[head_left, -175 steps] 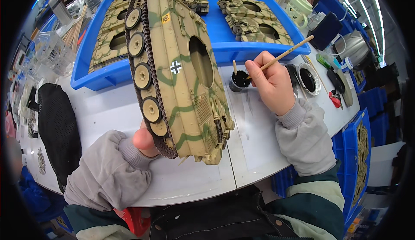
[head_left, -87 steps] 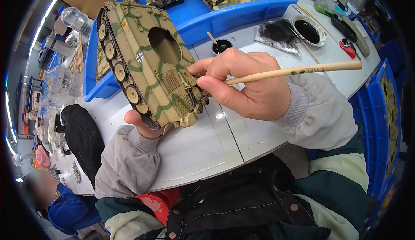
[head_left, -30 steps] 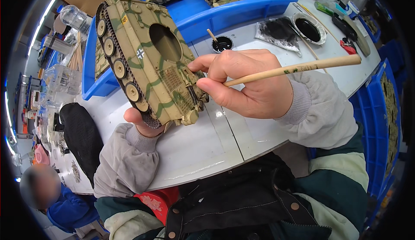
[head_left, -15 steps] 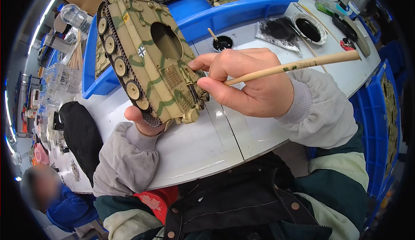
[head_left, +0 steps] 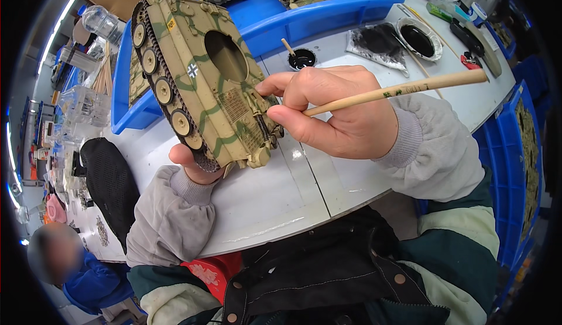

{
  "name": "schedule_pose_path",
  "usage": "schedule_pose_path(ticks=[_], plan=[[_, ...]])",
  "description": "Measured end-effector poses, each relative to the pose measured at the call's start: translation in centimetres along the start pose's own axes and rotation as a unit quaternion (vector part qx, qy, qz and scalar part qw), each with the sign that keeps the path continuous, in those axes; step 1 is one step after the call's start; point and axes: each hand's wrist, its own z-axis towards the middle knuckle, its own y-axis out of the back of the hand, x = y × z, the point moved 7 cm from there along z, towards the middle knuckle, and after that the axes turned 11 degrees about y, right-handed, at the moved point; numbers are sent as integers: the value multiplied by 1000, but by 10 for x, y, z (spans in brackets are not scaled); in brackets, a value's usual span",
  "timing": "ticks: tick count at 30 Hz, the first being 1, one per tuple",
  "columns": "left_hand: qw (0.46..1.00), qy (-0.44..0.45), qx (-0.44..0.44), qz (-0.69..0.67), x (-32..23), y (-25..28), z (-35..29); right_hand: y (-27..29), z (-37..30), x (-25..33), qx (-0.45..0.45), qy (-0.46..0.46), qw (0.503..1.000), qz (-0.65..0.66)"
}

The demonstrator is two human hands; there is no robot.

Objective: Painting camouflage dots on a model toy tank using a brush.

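Observation:
My left hand [head_left: 193, 164] grips from below a tan and green camouflage model tank hull [head_left: 202, 82], tilted up over the white table [head_left: 263, 196], with its turret hole and wheel row facing me. My right hand [head_left: 336, 111] pinches a wooden-handled paintbrush [head_left: 398, 89]; the brush end sits at the hull's rear right corner, where my fingers hide the tip. A small pot of black paint [head_left: 302, 59] with a stick in it stands just beyond my right hand.
A blue tray [head_left: 304, 18] behind holds more camouflage hulls. A dish of black paint [head_left: 418, 35] and a stained cloth [head_left: 377, 41] lie at the back right. Blue bins [head_left: 518, 143] stand to the right. A black mesh pad [head_left: 108, 184] and another person [head_left: 76, 266] are at the left.
Over the last second the hull has tipped slightly, and my right hand has stayed at its rear corner with the brush. About six seconds ago the brush was at the paint pot.

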Motion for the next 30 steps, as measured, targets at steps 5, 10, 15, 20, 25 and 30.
schedule_pose_path(ticks=[5,10,15,20,25,30], plan=[[992,-12,86,-95,4,-1,6,-1,0,-4,31,-18,999,7],[992,-28,95,-72,3,-9,9,-1,-2,-3,23,-26,999,11],[972,-72,176,-139,-3,-18,5,-2,-3,-2,24,-27,999,7],[969,-69,189,-145,-3,-19,4,-2,-3,-3,24,-24,999,13],[966,-66,187,-165,-1,-21,7,0,-3,-2,18,-16,1000,19],[975,-26,179,-129,0,-9,6,3,-3,-15,8,-107,989,101]])
